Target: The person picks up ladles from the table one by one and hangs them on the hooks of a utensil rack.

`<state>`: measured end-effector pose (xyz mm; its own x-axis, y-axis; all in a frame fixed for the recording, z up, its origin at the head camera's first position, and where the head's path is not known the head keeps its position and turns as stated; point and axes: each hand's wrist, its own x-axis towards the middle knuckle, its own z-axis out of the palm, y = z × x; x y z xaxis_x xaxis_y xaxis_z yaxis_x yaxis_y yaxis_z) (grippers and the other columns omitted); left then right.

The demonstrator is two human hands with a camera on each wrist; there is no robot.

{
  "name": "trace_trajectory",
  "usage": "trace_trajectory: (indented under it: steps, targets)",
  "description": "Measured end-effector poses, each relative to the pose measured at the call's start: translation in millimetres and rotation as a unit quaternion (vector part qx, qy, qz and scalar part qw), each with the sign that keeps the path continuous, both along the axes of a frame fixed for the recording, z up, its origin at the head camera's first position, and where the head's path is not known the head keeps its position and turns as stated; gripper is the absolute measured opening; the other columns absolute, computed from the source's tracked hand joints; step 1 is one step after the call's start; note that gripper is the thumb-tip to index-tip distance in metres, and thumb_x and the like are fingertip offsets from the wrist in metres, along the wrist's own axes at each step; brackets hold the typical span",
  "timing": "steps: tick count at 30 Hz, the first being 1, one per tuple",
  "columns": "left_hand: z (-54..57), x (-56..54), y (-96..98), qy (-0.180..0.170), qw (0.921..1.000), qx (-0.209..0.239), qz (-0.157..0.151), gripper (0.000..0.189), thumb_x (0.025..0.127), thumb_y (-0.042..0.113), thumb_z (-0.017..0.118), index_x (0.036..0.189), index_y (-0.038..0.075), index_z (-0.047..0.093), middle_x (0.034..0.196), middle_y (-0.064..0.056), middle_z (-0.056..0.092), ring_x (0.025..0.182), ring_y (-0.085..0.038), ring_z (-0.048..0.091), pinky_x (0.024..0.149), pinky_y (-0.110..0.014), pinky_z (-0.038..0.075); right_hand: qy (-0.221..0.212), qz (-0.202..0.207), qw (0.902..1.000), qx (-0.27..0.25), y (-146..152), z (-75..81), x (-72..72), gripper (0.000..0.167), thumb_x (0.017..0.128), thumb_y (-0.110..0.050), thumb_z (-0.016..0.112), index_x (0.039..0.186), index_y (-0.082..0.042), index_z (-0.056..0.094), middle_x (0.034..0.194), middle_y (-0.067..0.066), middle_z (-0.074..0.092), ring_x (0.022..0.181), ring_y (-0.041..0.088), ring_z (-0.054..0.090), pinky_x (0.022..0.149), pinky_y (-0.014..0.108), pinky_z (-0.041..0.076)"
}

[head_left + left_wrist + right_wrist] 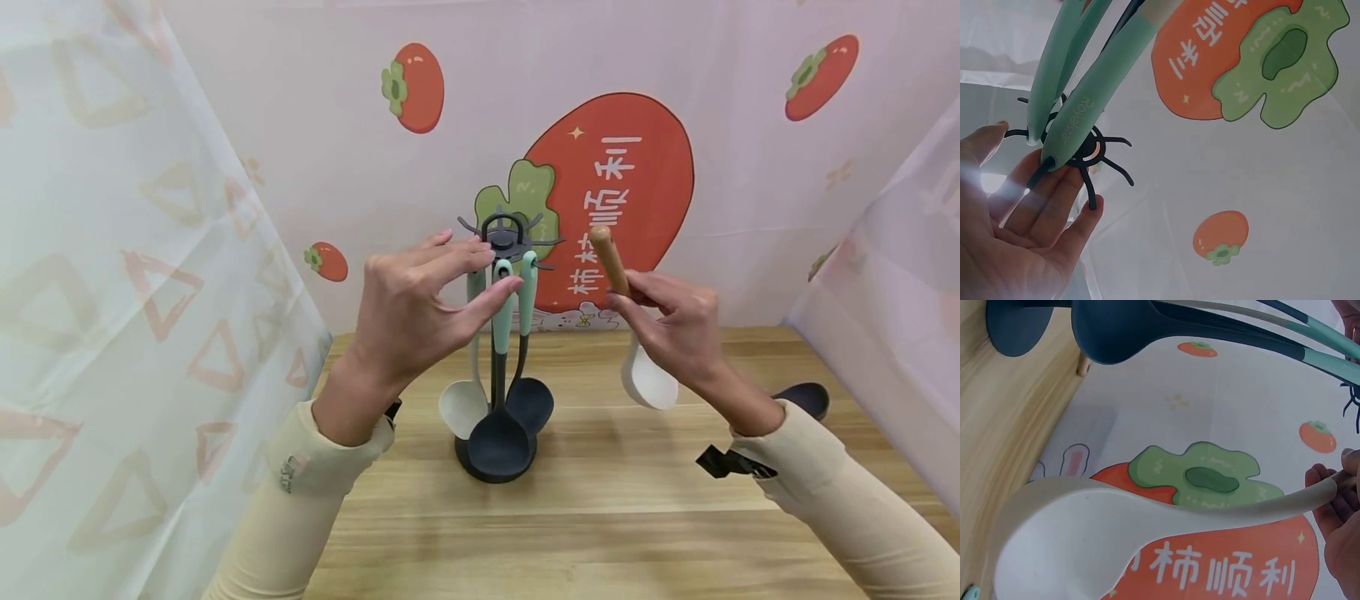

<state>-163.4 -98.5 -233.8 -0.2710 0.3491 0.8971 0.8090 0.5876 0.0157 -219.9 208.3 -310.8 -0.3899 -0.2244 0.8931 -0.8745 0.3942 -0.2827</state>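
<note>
A utensil rack [507, 240] with curved hooks stands on the table, and several mint-handled utensils hang from it. Among them are a dark ladle [498, 446] in front, a pale utensil [462, 408] on the left and a dark one [532, 405] on the right. My left hand [420, 304] is at the rack's top, its fingers extended around the hooks and thumb apart; firm contact cannot be made out. To the right of the rack, my right hand [675, 321] grips the wooden handle [609, 262] of a white ladle [1066, 544], whose bowl hangs downward above the table.
A dark utensil bowl [806, 399] lies at the table's right, partly hidden by the right forearm. The wooden table [600, 533] is bounded by a persimmon-print cloth [360, 150] behind and by cloth at both sides.
</note>
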Motion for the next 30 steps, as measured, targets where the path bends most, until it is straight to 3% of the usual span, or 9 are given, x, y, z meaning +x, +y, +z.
trace_trajectory:
  steps: [4, 11, 21, 30]
  targets:
    - [0.1, -0.7, -0.9, -0.004, 1.0, -0.003, 0.001, 0.036, 0.085, 0.025, 0.091, 0.104, -0.004, 0.083, 0.097, -0.017, 0.081, 0.091, -0.029, 0.081, 0.102, -0.047, 0.059, -0.004, 0.009, 0.9999, -0.001, -6, 2.8, 1.7, 0.04, 0.094, -0.03, 0.082, 0.109, 0.007, 0.08, 0.092, 0.019, 0.08, 0.096, -0.012, 0.069, 0.083, 0.01, 0.057]
    - [-0.2, -2.8, -3.0, -0.01, 0.9999, -0.007, 0.0, 0.036, 0.085, 0.025, 0.091, 0.105, -0.004, 0.083, 0.099, -0.018, 0.081, 0.094, -0.031, 0.081, 0.104, -0.045, 0.058, -0.003, 0.012, 0.9999, -0.003, -16, 3.9, 3.8, 0.055, 0.096, -0.047, 0.075, 0.108, 0.006, 0.08, 0.093, 0.019, 0.08, 0.097, -0.012, 0.069, 0.084, 0.012, 0.058]
    - [0.6, -4.5, -6.7, -0.028, 0.9995, -0.003, -0.015, 0.035, 0.086, 0.023, 0.09, 0.108, -0.004, 0.082, 0.102, -0.016, 0.081, 0.1, -0.029, 0.08, 0.106, -0.044, 0.057, -0.005, 0.028, 0.9996, -0.009, -28, 3.6, 3.5, 0.054, 0.097, -0.046, 0.074, 0.109, 0.006, 0.08, 0.094, 0.019, 0.08, 0.095, -0.008, 0.071, 0.083, 0.013, 0.058]
    - [-0.7, -6.6, -9.0, -0.035, 0.9988, 0.007, -0.034, 0.036, 0.085, 0.02, 0.091, 0.109, -0.005, 0.081, 0.102, -0.018, 0.081, 0.099, -0.031, 0.08, 0.107, -0.044, 0.056, -0.003, 0.034, 0.9994, 0.0, -37, 2.4, 2.6, 0.054, 0.098, -0.046, 0.074, 0.111, 0.006, 0.08, 0.095, 0.018, 0.08, 0.078, 0.033, 0.078, 0.081, 0.013, 0.059]
